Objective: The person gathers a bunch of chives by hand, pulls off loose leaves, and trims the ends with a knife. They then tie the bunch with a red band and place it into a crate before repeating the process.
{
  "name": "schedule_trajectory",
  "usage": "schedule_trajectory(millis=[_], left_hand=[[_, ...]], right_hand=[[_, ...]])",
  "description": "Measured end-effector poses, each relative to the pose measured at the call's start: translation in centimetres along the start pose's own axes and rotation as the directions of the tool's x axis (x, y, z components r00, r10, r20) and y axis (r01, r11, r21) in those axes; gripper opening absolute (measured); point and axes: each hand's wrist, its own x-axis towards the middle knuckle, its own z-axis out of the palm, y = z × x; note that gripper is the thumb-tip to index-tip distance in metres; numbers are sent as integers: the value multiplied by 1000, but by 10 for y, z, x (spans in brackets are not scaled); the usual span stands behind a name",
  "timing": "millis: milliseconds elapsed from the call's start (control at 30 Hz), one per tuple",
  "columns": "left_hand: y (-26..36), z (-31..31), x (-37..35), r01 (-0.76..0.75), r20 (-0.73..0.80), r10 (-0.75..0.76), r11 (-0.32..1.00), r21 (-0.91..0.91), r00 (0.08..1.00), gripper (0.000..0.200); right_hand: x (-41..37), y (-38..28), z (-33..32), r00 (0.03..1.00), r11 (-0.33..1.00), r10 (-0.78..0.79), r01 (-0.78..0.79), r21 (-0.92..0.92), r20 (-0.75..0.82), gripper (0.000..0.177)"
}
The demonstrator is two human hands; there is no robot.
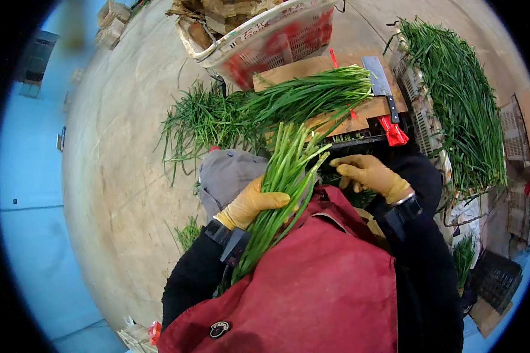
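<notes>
My left hand (254, 204), in a yellowish glove, is closed around a bunch of garlic chives (271, 215). The pale stem ends point away from me, and the green leaves run back along my left forearm over the red apron. Just right of the stem ends is my right hand (371, 175), also gloved. Its fingers are loosely bent and apart, with nothing visible in them. Beyond both hands, a larger pile of chives (312, 97) lies across a cardboard-covered stand (321, 123). A cleaver (378, 76) rests at the pile's stem end.
Red ties (393, 130) hang at the stand's near right corner. A crate heaped with chives (453, 94) stands to the right. At the back is a red-and-white basket (277, 50) holding brown scraps. Loose chives (203, 117) lie at left, and a black crate (496, 279) sits lower right.
</notes>
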Motion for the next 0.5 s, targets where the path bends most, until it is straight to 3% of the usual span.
schedule_trajectory(millis=[67,200,333,500], left_hand=[[2,-1,1,16,16,-16,1000,22,1000,57],[4,6,-1,-11,5,11,999,53,1000,59],[4,2,-3,-71,12,70,995,68,997,63],[-3,-9,-4,-66,-76,69,997,31,995,59]], right_hand=[[8,-8,21,996,978,-25,6,207,91,45],[35,-8,56,992,804,-113,61,592,52,32],[36,-26,70,998,638,-60,55,768,-21,19],[30,-29,71,998,656,-53,69,752,-45,18]])
